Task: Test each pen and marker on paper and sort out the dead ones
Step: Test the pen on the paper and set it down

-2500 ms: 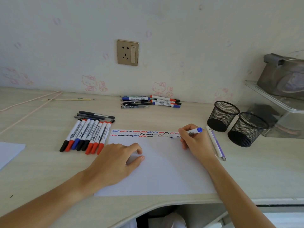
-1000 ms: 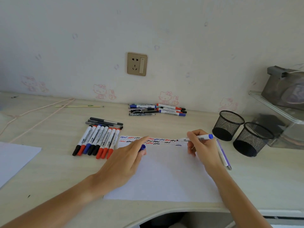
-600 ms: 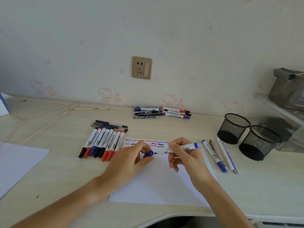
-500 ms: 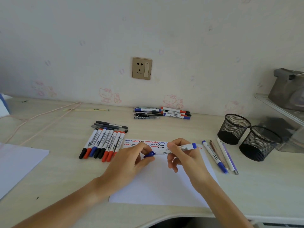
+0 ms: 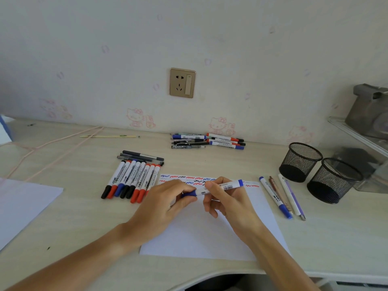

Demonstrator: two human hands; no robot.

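Marker in hand: a white-barrelled blue marker (image 5: 218, 188) is being held level just above the top part of the paper sheet (image 5: 205, 234), its blue end cap pointing right.
Right hand: the right hand (image 5: 228, 203) is gripping the marker's barrel, fingers curled round it.
Left hand: the left hand (image 5: 165, 204) is pinching the blue cap (image 5: 189, 194) at the marker's left end; whether the cap is fully seated is hard to tell, since the fingers are covering the joint.
Paper sheet: it is lying flat on the desk (image 5: 84, 217) under both hands, with rows of blue, red and black squiggles (image 5: 184, 179) running along its far edge.
Left group: a row of markers (image 5: 131, 181) with black, red and blue caps is lying side by side just left of the sheet, with a few dark pens (image 5: 140, 157) lying crosswise beyond them.
Right group: a blue-capped marker and several slim pens (image 5: 281, 196) are lying just right of the sheet.
Far pile: a mixed pile of pens and markers (image 5: 207, 141) is sitting near the wall.
Cups: two black mesh cups (image 5: 317, 171) are standing side by side at the right, beyond the slim pens.
Spare sheet: a second white sheet (image 5: 21, 204) is lying at the left edge of the desk.
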